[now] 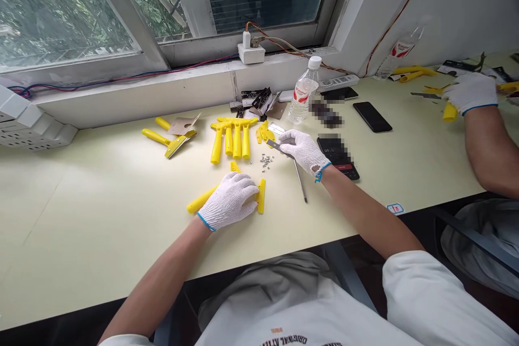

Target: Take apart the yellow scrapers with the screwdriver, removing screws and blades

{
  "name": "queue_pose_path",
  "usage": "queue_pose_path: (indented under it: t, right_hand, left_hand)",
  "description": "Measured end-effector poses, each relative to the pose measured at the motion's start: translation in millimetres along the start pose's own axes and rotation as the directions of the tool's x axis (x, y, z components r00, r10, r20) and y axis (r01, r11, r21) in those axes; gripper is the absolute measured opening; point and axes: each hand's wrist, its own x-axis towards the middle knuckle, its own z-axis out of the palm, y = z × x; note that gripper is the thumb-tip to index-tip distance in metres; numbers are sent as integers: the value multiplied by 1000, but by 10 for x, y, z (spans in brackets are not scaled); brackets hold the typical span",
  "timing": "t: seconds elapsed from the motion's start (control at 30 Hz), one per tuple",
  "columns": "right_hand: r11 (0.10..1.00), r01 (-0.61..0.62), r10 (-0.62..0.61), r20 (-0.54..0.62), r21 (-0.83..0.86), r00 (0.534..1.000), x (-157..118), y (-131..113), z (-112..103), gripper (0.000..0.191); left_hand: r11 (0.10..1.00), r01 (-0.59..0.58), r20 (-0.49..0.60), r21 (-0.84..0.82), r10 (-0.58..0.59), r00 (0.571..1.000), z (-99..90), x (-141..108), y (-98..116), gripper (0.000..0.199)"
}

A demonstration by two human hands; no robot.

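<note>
My left hand [231,200], in a white knit glove, rests over yellow plastic pieces on the table. A yellow handle [200,200] sticks out to its left, and a flat yellow piece [261,196] lies at its fingertips; what its curled fingers grip is hidden. My right hand [304,151], also gloved, pinches a thin grey metal blade [274,145]. Small screws [265,161] are scattered between the hands. Several yellow scraper handles [235,138] lie side by side behind them, with small yellow parts [264,133] to their right. A screwdriver [300,181] lies below my right hand.
Two yellow scrapers [170,143] lie at the left. Behind stand a water bottle [300,94] and black-and-white packaging [259,100]. Phones [372,117] lie to the right. At the far right, another person's gloved hand [472,92] is among yellow parts.
</note>
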Motion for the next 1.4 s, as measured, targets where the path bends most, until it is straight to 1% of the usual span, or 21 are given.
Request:
queue_pose_path:
  t: [0.1, 0.2, 0.3, 0.4, 0.53, 0.63, 0.73, 0.83, 0.93, 1.03, 1.1, 1.17, 1.23, 1.3, 1.37, 1.4]
  right_hand:
    - [999, 25, -25, 4, -39, 1000, 2, 16, -2, 29]
    - [996, 49, -49, -2, -76, 999, 59, 44, -27, 33]
    - [982, 63, -73, -49, -179, 996, 225, 62, -67, 38]
    - [961, 103, -131, -93, -258, 987, 471, 53, -93, 37]
    - [900, 167, -242, -144, -402, 960, 810, 47, -76, 34]
    - [848, 171, -284, -157, -502, 946, 1013, 92, -33, 34]
    - [803, 156, -286, -143, -575, 947, 1131, 168, 13, 29]
    - [762, 141, -281, -126, -632, 951, 1153, 236, 34, 22]
    - [724, 125, -274, -117, -678, 955, 1125, 264, 18, 18]
    - [688, 109, -269, -112, -717, 957, 1073, 221, -12, 17]
    - [660, 113, -290, -113, -743, 950, 992, 149, -14, 18]
    - [624, 151, -341, -94, -767, 935, 834, 63, 19, 19]
    - [582, 235, -403, -25, -779, 915, 590, -4, 91, 19]
    - [549, 337, -441, 77, -765, 894, 287, -31, 191, 19]
    - [512, 468, -463, 228, -721, 857, -16, -20, 290, 17]
    - [499, 508, -465, 277, -702, 841, -148, -10, 328, 14]
  left_hand:
    - [1000, 6, -9, 9, -6, 1000, 20, 5, 5, 21]
    - [1000, 15, -21, 18, -15, 1000, 41, 10, 15, 17]
    - [1000, 21, -35, 16, -20, 999, 64, 14, 23, 14]
    - [999, 34, -51, 17, -33, 998, 90, 20, 24, 14]
    - [998, 60, -64, 33, -57, 996, 120, 23, 20, 14]
    - [997, 62, -59, 39, -59, 996, 130, 17, 15, 14]
    - [997, 71, -60, 39, -68, 996, 135, 11, 12, 13]
    - [996, 82, -62, 40, -79, 995, 144, 8, 10, 11]
    - [995, 89, -63, 42, -86, 994, 156, 6, 8, 11]
    - [995, 97, -69, 38, -94, 993, 164, 4, 5, 11]
    - [995, 97, -72, 33, -94, 993, 164, 2, 4, 12]
    - [995, 97, -81, 28, -95, 992, 159, 0, 7, 15]
    - [995, 93, -87, 23, -91, 992, 153, -1, 13, 18]
    - [996, 85, -87, 18, -83, 993, 146, -1, 24, 19]
    - [997, 78, -82, 7, -78, 994, 143, -1, 36, 18]
    - [997, 79, -83, 0, -79, 993, 142, -1, 41, 19]
